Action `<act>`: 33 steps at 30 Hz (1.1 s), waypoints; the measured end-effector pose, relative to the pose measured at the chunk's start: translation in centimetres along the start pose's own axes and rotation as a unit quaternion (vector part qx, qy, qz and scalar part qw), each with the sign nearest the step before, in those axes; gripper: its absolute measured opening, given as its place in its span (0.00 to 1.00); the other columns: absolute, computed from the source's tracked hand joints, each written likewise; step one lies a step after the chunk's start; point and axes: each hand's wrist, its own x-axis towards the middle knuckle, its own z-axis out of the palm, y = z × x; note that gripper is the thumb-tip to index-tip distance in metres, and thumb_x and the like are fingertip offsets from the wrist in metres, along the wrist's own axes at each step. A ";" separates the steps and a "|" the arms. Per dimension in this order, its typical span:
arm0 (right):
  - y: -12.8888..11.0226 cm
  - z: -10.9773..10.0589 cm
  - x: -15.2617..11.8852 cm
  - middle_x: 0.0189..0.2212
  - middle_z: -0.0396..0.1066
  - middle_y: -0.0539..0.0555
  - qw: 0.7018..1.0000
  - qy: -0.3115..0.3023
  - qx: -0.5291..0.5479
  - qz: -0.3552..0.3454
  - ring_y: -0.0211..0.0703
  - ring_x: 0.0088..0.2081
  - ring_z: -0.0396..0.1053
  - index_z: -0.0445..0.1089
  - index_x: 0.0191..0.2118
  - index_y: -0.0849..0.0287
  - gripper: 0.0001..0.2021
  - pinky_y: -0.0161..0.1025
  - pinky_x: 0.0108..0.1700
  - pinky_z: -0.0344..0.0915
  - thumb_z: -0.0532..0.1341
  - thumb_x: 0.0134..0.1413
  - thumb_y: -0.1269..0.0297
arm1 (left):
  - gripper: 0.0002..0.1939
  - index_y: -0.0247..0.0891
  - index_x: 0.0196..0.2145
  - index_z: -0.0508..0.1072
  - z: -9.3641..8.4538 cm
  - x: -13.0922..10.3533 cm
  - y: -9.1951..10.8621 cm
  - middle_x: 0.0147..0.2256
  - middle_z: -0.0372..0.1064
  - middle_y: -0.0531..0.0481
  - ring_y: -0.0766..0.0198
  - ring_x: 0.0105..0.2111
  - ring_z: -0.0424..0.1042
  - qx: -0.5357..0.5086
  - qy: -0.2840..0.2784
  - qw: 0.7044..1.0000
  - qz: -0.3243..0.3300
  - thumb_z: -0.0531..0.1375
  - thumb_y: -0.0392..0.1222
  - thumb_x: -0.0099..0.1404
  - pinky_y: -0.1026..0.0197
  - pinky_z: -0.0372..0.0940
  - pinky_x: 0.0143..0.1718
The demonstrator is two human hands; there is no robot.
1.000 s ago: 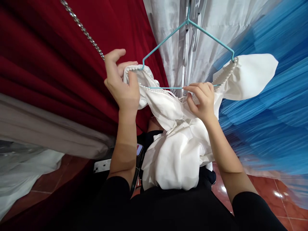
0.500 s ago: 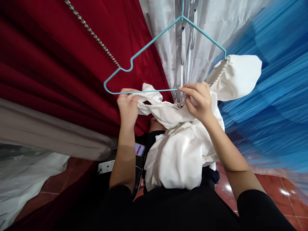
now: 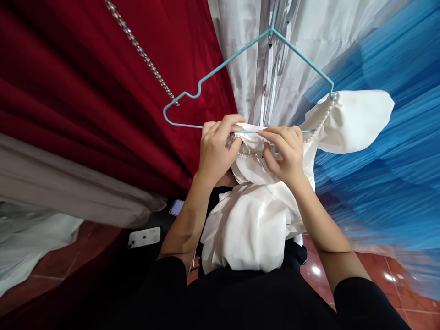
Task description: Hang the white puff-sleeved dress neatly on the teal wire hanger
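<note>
A light-blue wire hanger [image 3: 271,31] hangs in front of me, its lower bar crossing at the height of my hands. A white dress [image 3: 254,224] with pearl-beaded edging [image 3: 324,123] lies bunched over my lap. One puffed sleeve [image 3: 364,120] is hooked on the hanger's right end. My left hand [image 3: 216,149] is closed on the gathered white cloth and beads at the bar's middle; its fingertips are partly hidden. My right hand [image 3: 287,149] pinches the lower bar with its fingertips, just right of the left hand, over the dress.
Red fabric [image 3: 165,41] with a beaded silver strap [image 3: 144,55] hangs on the left, and blue tulle [image 3: 374,192] on the right. White cloth and metal poles [image 3: 266,87] stand behind the hanger. Two phones, one a white phone [image 3: 144,237], lie at lower left.
My left hand has moved right along the bar, bringing the loose beaded part of the dress toward my right hand. The hanger sits slightly further right in view.
</note>
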 end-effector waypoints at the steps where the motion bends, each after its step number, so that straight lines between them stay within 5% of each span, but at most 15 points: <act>1: -0.2 -0.5 0.2 0.50 0.82 0.53 1.000 -0.008 0.005 -0.002 0.49 0.48 0.79 0.73 0.60 0.48 0.16 0.52 0.54 0.69 0.58 0.72 0.69 | 0.16 0.44 0.52 0.78 0.1 -0.2 0.1 0.44 0.83 0.52 0.54 0.46 0.79 0.012 -0.004 1.000 0.007 0.60 0.31 0.71 0.49 0.67 0.58; 4: 0.4 -2.5 1.5 0.51 0.82 0.53 1.000 0.017 0.008 -0.006 0.50 0.51 0.80 0.73 0.61 0.47 0.16 0.54 0.57 0.71 0.60 0.74 0.66 | 0.13 0.44 0.46 0.80 -0.3 -0.4 0.6 0.44 0.82 0.51 0.54 0.43 0.76 0.028 -0.018 0.999 0.025 0.58 0.31 0.73 0.51 0.65 0.54; 9: 4.6 -6.0 3.8 0.57 0.79 0.55 0.976 0.208 -0.068 0.000 0.57 0.61 0.76 0.73 0.64 0.50 0.21 0.60 0.66 0.68 0.69 0.68 0.58 | 0.12 0.42 0.43 0.80 -0.7 0.1 0.7 0.39 0.80 0.52 0.55 0.39 0.74 0.028 -0.013 0.999 0.018 0.58 0.30 0.72 0.51 0.64 0.51; 13: 7.0 -6.4 4.2 0.45 0.83 0.53 0.980 0.149 -0.013 0.132 0.49 0.46 0.81 0.79 0.50 0.52 0.16 0.49 0.50 0.77 0.71 0.57 0.72 | 0.11 0.42 0.41 0.79 -0.6 0.3 -0.2 0.38 0.80 0.52 0.54 0.39 0.74 0.031 0.010 0.999 0.027 0.59 0.29 0.71 0.49 0.63 0.52; 16: 6.9 -6.1 4.5 0.35 0.82 0.49 0.972 0.114 -0.058 0.198 0.42 0.34 0.75 0.79 0.40 0.50 0.13 0.44 0.41 0.72 0.67 0.55 0.79 | 0.10 0.42 0.40 0.79 -1.3 0.5 -1.1 0.38 0.80 0.52 0.53 0.40 0.74 0.034 0.023 0.999 0.029 0.60 0.29 0.71 0.46 0.63 0.53; 20: 6.6 -6.8 5.6 0.25 0.73 0.44 0.963 0.139 -0.030 0.228 0.32 0.21 0.59 0.75 0.34 0.52 0.14 0.40 0.25 0.53 0.66 0.50 0.82 | 0.11 0.43 0.40 0.80 -2.7 0.8 -1.9 0.37 0.80 0.51 0.54 0.39 0.75 0.031 0.002 0.998 0.048 0.61 0.29 0.70 0.46 0.63 0.52; 23: 7.7 -8.3 5.7 0.27 0.75 0.46 0.955 0.161 -0.008 0.250 0.34 0.23 0.65 0.76 0.35 0.50 0.13 0.41 0.24 0.57 0.65 0.56 0.80 | 0.11 0.43 0.41 0.81 -3.2 1.0 -2.0 0.37 0.80 0.52 0.55 0.38 0.75 0.024 -0.018 0.996 0.079 0.61 0.29 0.71 0.48 0.64 0.51; 26: 9.6 -9.4 4.4 0.30 0.78 0.48 0.938 0.185 -0.002 0.293 0.39 0.28 0.72 0.76 0.35 0.47 0.09 0.44 0.29 0.69 0.67 0.61 0.72 | 0.12 0.42 0.43 0.81 -3.2 1.0 -1.9 0.39 0.81 0.52 0.55 0.39 0.76 0.033 -0.031 0.996 0.081 0.59 0.29 0.72 0.48 0.64 0.51; 29: 10.7 -8.9 1.4 0.29 0.77 0.50 0.912 0.218 0.008 0.347 0.41 0.28 0.73 0.75 0.33 0.49 0.06 0.44 0.31 0.69 0.70 0.60 0.65 | 0.12 0.42 0.43 0.80 -2.6 0.9 -1.8 0.39 0.81 0.53 0.55 0.39 0.75 0.038 -0.031 0.996 0.070 0.58 0.30 0.72 0.48 0.65 0.51; 33: 8.3 -6.6 -3.5 0.26 0.75 0.48 0.921 0.172 0.028 0.347 0.37 0.25 0.68 0.76 0.31 0.53 0.05 0.42 0.29 0.66 0.70 0.56 0.62 | 0.11 0.42 0.43 0.79 -0.8 0.7 -1.7 0.38 0.80 0.53 0.56 0.38 0.76 0.002 -0.012 0.997 0.078 0.58 0.30 0.72 0.49 0.65 0.51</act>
